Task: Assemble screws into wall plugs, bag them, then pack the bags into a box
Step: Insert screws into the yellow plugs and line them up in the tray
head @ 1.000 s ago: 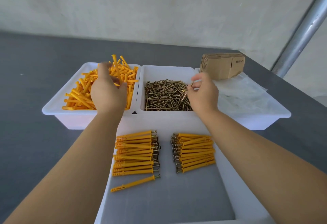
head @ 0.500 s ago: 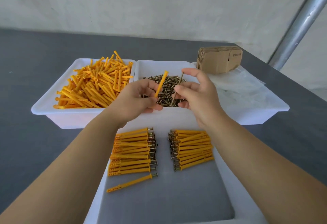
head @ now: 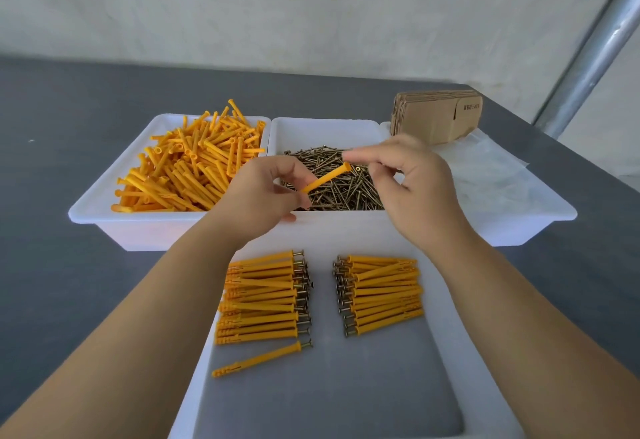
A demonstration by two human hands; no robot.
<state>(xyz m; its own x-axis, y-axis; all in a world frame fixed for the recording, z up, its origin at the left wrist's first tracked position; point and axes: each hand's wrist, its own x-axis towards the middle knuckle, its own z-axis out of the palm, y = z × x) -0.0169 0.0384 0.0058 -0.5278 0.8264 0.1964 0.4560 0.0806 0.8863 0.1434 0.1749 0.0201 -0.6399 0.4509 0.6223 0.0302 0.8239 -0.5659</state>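
My left hand (head: 261,196) pinches an orange wall plug (head: 325,178) that slants up to the right over the screw tray. My right hand (head: 414,182) pinches a brass screw (head: 358,169) whose head shows at the plug's open end. Behind lie a white tray of loose orange plugs (head: 187,164) and a white tray of loose screws (head: 341,184). In the near white tray (head: 446,341) lie two rows of assembled plugs, a left row (head: 263,300) and a right row (head: 381,294), with one single assembled plug (head: 261,358) below the left row.
A third white tray (head: 540,220) at the right holds clear plastic bags (head: 485,175). A stack of flat cardboard boxes (head: 436,116) stands behind it. All sit on a dark grey table (head: 52,237); a metal pole (head: 595,43) rises at the far right.
Both hands came out of the back trays, the left with a plug and the right with a screw. They met over the screw tray, and the screw now sits in the plug's mouth.
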